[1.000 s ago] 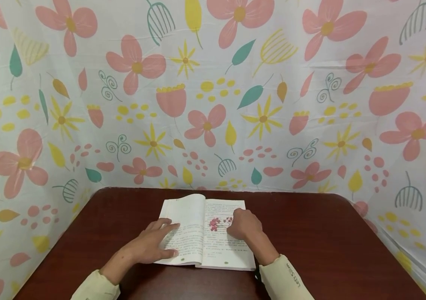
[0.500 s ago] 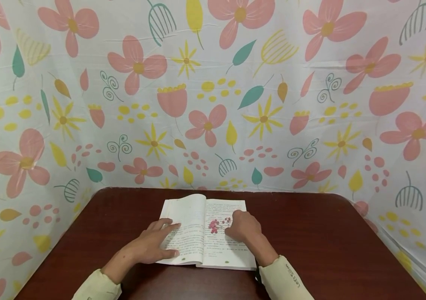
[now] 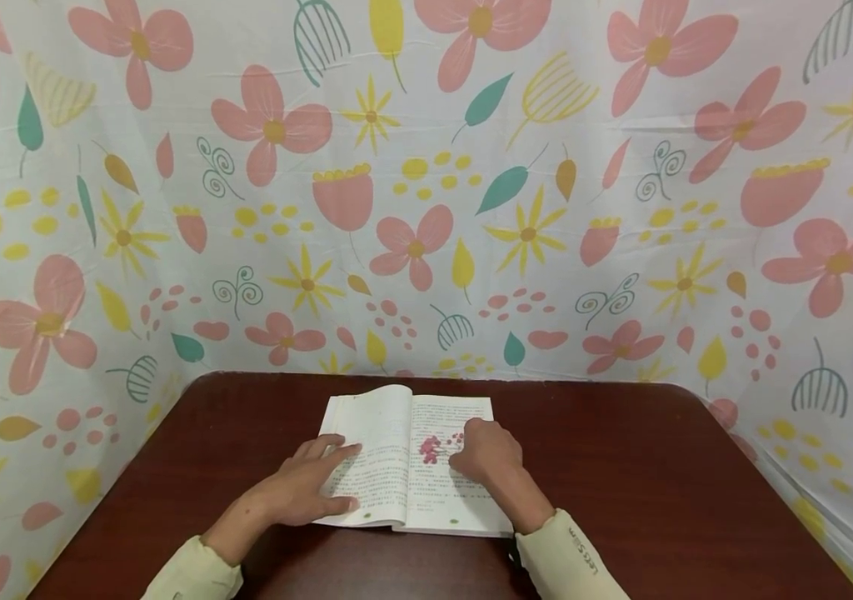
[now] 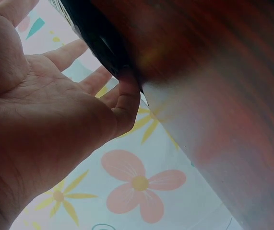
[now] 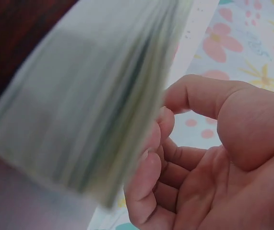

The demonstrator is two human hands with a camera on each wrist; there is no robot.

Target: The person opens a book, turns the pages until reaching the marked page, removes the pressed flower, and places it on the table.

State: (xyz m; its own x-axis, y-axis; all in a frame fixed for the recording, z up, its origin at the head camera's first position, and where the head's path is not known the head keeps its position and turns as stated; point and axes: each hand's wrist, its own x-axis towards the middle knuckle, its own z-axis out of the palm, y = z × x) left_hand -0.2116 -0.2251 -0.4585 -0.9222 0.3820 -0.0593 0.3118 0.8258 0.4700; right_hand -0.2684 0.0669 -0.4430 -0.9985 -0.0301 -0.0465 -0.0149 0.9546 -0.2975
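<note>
An open book [image 3: 381, 425] lies on the dark wooden table, its left page bulging up near the spine. Printed text and a pink flower picture [image 3: 430, 450] show on the right page. My left hand [image 3: 306, 487] rests on the left page with spread fingers, the thumb near the lower part of the page. In the left wrist view its fingers reach the book's dark edge [image 4: 101, 43]. My right hand [image 3: 488, 454] grips the right side of the book, fingers curled. The right wrist view shows thumb and curled fingers against the thick page block [image 5: 93, 96].
The reddish-brown table [image 3: 621, 475] extends on both sides of the book and in front of it. A white cloth with a flower print [image 3: 426, 208] hangs behind the table and along its sides. Pale sleeves [image 3: 194, 571] cover both forearms.
My right hand has shifted very slightly left over the right page. My left hand keeps its place, and the book stays open at the same pages.
</note>
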